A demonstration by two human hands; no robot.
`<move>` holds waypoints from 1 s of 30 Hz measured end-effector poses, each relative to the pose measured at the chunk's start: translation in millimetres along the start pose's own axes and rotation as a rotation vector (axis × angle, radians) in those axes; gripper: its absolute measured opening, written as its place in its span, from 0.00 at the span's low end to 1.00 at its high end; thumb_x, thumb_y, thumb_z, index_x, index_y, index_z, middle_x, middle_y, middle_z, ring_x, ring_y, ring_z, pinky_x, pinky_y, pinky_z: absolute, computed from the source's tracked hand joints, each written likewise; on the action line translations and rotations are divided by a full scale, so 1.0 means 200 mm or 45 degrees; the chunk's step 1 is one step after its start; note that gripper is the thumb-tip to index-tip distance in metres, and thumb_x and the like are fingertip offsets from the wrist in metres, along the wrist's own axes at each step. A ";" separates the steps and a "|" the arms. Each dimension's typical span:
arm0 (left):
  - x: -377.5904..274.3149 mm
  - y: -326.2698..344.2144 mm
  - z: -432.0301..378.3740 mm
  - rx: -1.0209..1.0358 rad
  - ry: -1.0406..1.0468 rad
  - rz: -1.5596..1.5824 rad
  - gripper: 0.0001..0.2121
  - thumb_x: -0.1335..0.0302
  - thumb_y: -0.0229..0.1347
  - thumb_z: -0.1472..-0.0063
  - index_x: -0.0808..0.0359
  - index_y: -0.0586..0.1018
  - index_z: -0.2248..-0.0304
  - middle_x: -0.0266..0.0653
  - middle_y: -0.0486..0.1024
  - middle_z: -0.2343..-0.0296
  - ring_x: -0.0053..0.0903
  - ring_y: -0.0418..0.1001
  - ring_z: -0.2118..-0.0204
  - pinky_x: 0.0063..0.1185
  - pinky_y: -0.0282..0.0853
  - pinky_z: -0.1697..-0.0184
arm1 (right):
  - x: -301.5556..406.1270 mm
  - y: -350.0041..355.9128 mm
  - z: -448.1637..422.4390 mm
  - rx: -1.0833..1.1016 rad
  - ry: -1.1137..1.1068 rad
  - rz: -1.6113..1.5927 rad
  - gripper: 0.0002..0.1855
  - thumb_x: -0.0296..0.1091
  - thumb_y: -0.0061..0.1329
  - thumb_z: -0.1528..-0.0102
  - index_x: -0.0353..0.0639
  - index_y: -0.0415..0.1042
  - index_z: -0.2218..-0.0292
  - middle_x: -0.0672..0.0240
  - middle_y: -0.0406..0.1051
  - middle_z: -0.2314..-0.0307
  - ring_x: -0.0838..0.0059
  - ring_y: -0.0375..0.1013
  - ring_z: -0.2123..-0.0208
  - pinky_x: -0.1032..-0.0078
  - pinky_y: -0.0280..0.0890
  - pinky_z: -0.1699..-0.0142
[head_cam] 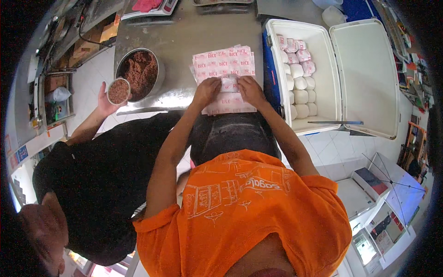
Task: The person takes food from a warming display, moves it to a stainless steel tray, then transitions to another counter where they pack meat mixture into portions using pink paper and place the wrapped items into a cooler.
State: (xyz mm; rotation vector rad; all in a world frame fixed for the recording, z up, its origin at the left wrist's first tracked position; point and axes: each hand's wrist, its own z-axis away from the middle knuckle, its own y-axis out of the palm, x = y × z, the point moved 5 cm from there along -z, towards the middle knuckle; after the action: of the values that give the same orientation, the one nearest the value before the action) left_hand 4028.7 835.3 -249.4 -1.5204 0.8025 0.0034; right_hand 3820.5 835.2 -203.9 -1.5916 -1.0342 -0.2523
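Both my hands are on a small packet (229,84) wrapped in white paper with red print. The fingers of my left hand (206,92) close on its left end, and those of my right hand (252,91) pinch its right end. Beneath it lies a stack of printed wrapping paper sheets (221,62), at the front edge of the steel table (180,38). The packet's contents are hidden by the wrapper.
To the right, an open cooler box (322,79) holds several white rounded pieces (301,97) and several wrapped packets (304,55). At left, another person's hand (106,104) holds a small tub of brown crumbly food (118,91) beside a metal pot (160,74). A scale (169,7) stands behind.
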 end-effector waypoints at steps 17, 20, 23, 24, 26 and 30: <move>0.01 -0.10 -0.31 0.145 -0.285 0.019 0.18 0.76 0.60 0.48 0.63 0.77 0.56 0.50 0.77 0.62 0.42 0.77 0.60 0.32 0.73 0.57 | -0.17 0.03 -0.26 0.467 0.228 -0.340 0.13 0.21 0.54 0.55 0.38 0.72 0.64 0.59 0.74 0.67 0.63 0.75 0.63 0.68 0.69 0.57; -0.22 -0.14 -0.17 0.131 -0.327 0.682 0.15 0.79 0.57 0.44 0.63 0.76 0.56 0.43 0.76 0.62 0.34 0.77 0.60 0.28 0.72 0.56 | -0.17 -0.11 -0.03 0.391 0.493 -0.917 0.15 0.17 0.51 0.52 0.36 0.70 0.60 0.67 0.72 0.65 0.74 0.72 0.62 0.75 0.68 0.57; -0.45 -0.24 -0.17 -0.065 -0.631 1.562 0.14 0.82 0.53 0.39 0.63 0.75 0.53 0.35 0.74 0.61 0.24 0.75 0.62 0.23 0.72 0.57 | -0.03 -0.22 0.11 0.098 0.688 -1.245 0.18 0.16 0.48 0.49 0.36 0.69 0.55 0.72 0.71 0.63 0.80 0.70 0.62 0.80 0.67 0.59; -0.52 -0.29 -0.20 -0.173 -0.582 1.492 0.13 0.82 0.52 0.38 0.63 0.74 0.53 0.32 0.73 0.62 0.21 0.72 0.62 0.20 0.70 0.57 | -0.01 -0.25 0.14 -0.099 0.752 -1.288 0.19 0.16 0.47 0.48 0.36 0.69 0.53 0.73 0.70 0.63 0.81 0.70 0.63 0.82 0.66 0.59; -0.59 -0.37 -0.31 -0.277 -0.508 1.421 0.12 0.82 0.51 0.36 0.63 0.74 0.53 0.29 0.72 0.62 0.18 0.70 0.62 0.17 0.69 0.57 | 0.01 -0.24 0.18 -0.303 0.825 -1.471 0.19 0.17 0.47 0.47 0.36 0.68 0.52 0.72 0.70 0.63 0.81 0.69 0.63 0.83 0.66 0.60; -0.59 -0.27 -0.40 -0.323 -0.465 1.254 0.10 0.76 0.56 0.38 0.62 0.74 0.56 0.32 0.74 0.64 0.14 0.68 0.69 0.16 0.66 0.68 | 0.04 -0.30 0.21 -0.637 0.800 -1.547 0.20 0.16 0.47 0.47 0.37 0.69 0.52 0.72 0.71 0.63 0.82 0.69 0.65 0.83 0.65 0.60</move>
State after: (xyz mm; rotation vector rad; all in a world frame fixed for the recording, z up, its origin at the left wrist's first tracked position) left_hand 3928.8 815.8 -135.7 -1.1583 1.1978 1.1089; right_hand 3767.3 872.4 -169.6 -0.9439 -1.3448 -1.8110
